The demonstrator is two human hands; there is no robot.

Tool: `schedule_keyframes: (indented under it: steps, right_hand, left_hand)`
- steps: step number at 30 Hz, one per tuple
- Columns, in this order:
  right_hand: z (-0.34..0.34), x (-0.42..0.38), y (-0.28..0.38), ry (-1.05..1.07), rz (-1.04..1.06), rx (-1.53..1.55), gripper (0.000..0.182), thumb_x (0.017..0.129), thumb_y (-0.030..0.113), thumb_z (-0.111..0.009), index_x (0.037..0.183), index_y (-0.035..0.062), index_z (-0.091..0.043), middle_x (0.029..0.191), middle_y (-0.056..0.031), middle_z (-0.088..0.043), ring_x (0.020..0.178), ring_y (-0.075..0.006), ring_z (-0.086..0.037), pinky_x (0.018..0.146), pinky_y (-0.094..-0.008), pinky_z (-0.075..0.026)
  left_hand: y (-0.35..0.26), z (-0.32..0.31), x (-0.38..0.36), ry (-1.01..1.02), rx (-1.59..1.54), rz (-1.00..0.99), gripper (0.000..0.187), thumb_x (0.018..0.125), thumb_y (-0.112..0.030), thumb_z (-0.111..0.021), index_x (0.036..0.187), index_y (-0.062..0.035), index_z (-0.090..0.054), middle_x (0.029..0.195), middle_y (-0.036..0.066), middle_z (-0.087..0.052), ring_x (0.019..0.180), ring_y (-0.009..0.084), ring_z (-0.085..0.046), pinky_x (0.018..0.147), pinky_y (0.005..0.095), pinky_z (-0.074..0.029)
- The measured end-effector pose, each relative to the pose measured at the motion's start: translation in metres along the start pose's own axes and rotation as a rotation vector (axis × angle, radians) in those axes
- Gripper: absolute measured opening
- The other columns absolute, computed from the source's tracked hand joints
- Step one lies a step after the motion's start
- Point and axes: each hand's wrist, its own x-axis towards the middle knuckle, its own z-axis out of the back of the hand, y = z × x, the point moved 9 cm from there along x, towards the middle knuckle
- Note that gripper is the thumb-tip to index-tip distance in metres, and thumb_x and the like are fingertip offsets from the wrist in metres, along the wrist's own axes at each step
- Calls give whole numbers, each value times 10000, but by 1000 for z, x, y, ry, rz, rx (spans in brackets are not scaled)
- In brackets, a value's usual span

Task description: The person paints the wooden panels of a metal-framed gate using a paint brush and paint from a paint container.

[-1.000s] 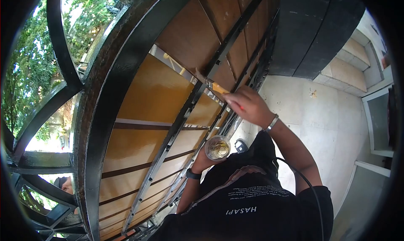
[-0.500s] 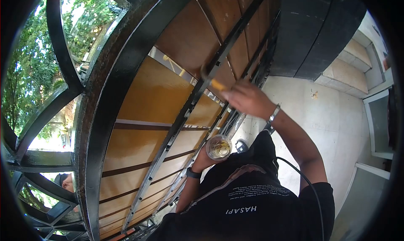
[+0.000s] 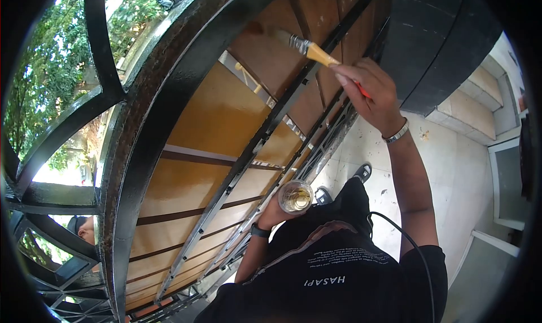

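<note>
My right hand (image 3: 370,94) is closed around the yellow and red handle of a paintbrush (image 3: 319,53). The brush's bristles are over a brown wooden panel (image 3: 262,55) at the upper middle, beyond a black metal bar; their contact with the panel is hard to tell. Lower down, my left hand (image 3: 273,214) holds a clear plastic cup (image 3: 296,197) upright near my waist, with some yellowish liquid in it. The panels beside the cup, such as a golden one (image 3: 217,117), look glossy, while the upper brown ones look duller.
Black metal bars (image 3: 240,168) cross the panels, and a curved black frame (image 3: 152,91) rises on the left. Behind it part of another person (image 3: 86,230) shows. Steps (image 3: 466,106) stand at the right, beyond the pale tiled floor (image 3: 446,170). A black cable (image 3: 403,233) hangs by my shirt.
My right hand has moved up and to the right with the brush, whose bristles now reach the upper brown panel. The left hand and cup stay nearly in place.
</note>
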Motion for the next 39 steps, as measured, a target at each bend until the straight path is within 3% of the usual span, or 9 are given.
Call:
schedule_keyframes:
  steps: [6, 10, 14, 19, 23, 25, 33, 36, 39]
  right_hand:
    - [-62, -78, -15, 230, -222, 189, 214, 869, 74, -694, 1081, 93, -691, 801, -77, -639, 735, -246, -612, 669, -361, -492]
    - [-66, -90, -10, 326, -191, 117, 210, 869, 80, -687, 1078, 93, -688, 798, -77, -637, 736, -247, -617, 688, -362, -495]
    - [-45, -45, 4, 317, -110, 2, 231, 855, 68, -698, 1085, 93, -689, 814, -77, -650, 727, -240, -617, 672, -359, -497]
    - [12, 15, 29, -17, 21, 18, 280, 832, 40, -713, 1106, 93, -685, 854, -80, -677, 710, -225, -612, 627, -348, -495]
    - [-15, -1, 31, 17, 65, 27, 270, 837, 38, -706, 1103, 83, -684, 831, -75, -660, 716, -230, -610, 641, -348, -494]
    - [-44, -29, 19, 210, -36, 45, 246, 841, 38, -697, 1084, 71, -679, 820, -76, -642, 734, -237, -608, 668, -352, -497]
    - [-64, -56, 33, 484, 113, -33, 229, 833, 52, -698, 1058, 44, -658, 830, -76, -638, 780, -242, -606, 720, -365, -493]
    - [-57, -24, 42, 494, 192, -148, 272, 811, 34, -712, 1080, 43, -670, 828, -85, -636, 761, -246, -602, 715, -373, -497]
    - [-15, 24, 61, 170, 257, -149, 337, 784, 2, -725, 1117, 43, -691, 822, -98, -642, 724, -245, -597, 685, -382, -493]
  left_hand:
    - [-3, 0, -4, -1, -3, 16, 814, 660, -115, -903, 1346, -34, -473, 1299, 107, -585, 1209, 212, -569, 1047, 352, -449]
    - [1, 0, -4, 9, 2, 12, 817, 659, -116, -904, 1348, -35, -473, 1305, 104, -580, 1217, 211, -564, 1053, 352, -444]
    - [4, 0, -3, 16, 3, 0, 814, 659, -110, -903, 1347, -36, -476, 1301, 102, -586, 1212, 212, -568, 1052, 353, -445]
    - [-8, -2, -4, 16, -20, -26, 811, 660, -104, -902, 1347, -33, -478, 1295, 104, -592, 1207, 212, -573, 1049, 351, -446]
    - [-7, -1, -6, 16, 1, -34, 817, 658, -93, -902, 1351, -28, -473, 1298, 104, -590, 1209, 211, -571, 1049, 350, -445]
    - [-7, 1, -8, 3, -13, -40, 821, 658, -91, -902, 1353, -27, -471, 1298, 103, -590, 1211, 211, -570, 1050, 351, -444]
    - [-5, 9, -8, -57, -45, -77, 833, 657, -103, -904, 1360, -27, -464, 1292, 99, -593, 1215, 210, -567, 1052, 349, -440]
    - [-7, 6, -6, -42, -95, -74, 832, 657, -115, -905, 1358, -27, -466, 1290, 98, -595, 1210, 208, -571, 1050, 347, -441]
    - [-8, 6, -6, -57, -61, -104, 819, 658, -115, -905, 1352, -28, -478, 1286, 96, -598, 1202, 205, -577, 1045, 343, -443]
